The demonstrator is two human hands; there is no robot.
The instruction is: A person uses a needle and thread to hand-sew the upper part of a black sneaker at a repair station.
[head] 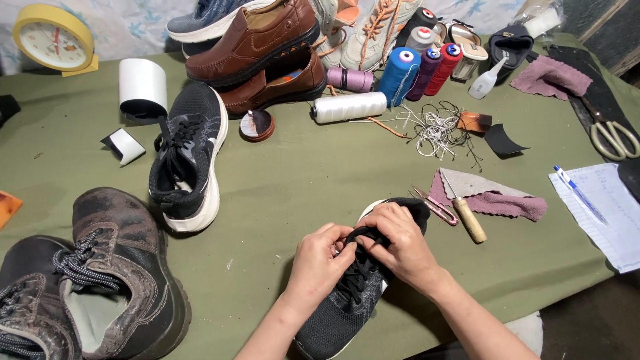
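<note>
A black mesh sneaker [337, 313] with a white sole lies on the green table [287, 193] near its front edge, toe towards me. My left hand [320, 261] pinches the black lace at the sneaker's throat. My right hand [400, 243] covers the tongue and collar and grips the lace from the other side. The heel end is partly hidden under my right hand. The matching black sneaker [188, 155] lies apart at the left centre.
Two worn dark boots [113, 273] stand at the front left. Brown loafers [257, 47], thread spools [400, 75], a white spool [350, 107], an awl [467, 217], small snips [435, 205], pink cloths [507, 203], scissors [613, 137], paper with a pen [603, 207] and a yellow clock [52, 37] surround them.
</note>
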